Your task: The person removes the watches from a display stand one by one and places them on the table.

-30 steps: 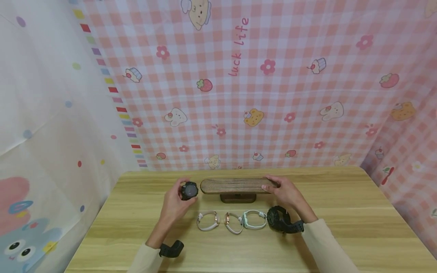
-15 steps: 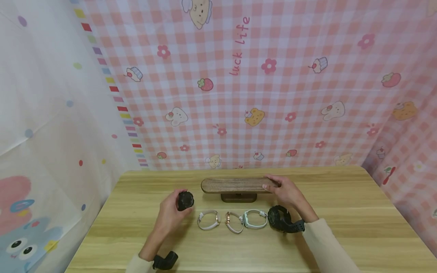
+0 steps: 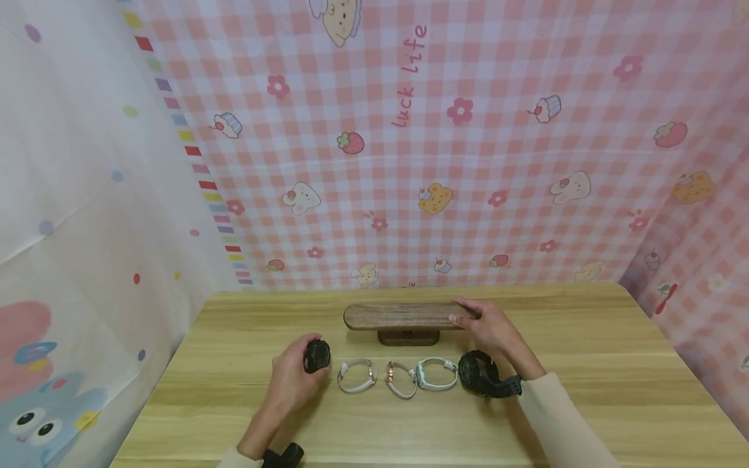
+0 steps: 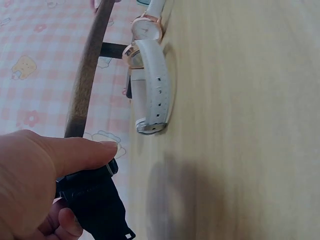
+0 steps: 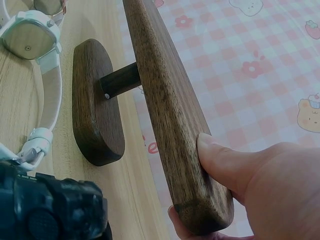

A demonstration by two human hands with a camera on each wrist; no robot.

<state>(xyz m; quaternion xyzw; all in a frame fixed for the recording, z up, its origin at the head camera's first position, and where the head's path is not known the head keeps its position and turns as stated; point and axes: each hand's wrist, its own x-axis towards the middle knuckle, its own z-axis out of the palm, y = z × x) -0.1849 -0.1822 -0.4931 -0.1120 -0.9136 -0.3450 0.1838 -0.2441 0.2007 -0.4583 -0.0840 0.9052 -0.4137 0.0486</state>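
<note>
My left hand (image 3: 291, 378) holds a black wristwatch (image 3: 317, 356) between thumb and fingers, left of the watch row. In the left wrist view its black strap (image 4: 97, 200) hangs below the thumb. At the back, my right hand (image 3: 493, 327) grips the right end of a dark wooden watch stand (image 3: 404, 316). Its thumb presses the bar's near face in the right wrist view, where the post and oval base (image 5: 95, 105) show. The bar carries no watch.
In front of the stand lie a white-strapped watch (image 3: 355, 390), a second white-strapped watch with rose-gold case (image 3: 390, 374), a mint watch (image 3: 437, 387) and a black watch (image 3: 470, 372) beneath my right forearm. A checked cloth (image 3: 380, 195) hangs behind the table (image 3: 585, 364).
My left hand has drawn the black watch back from the stand's left end, toward me and slightly left. The right hand keeps its grip; the stand and other watches stay put.
</note>
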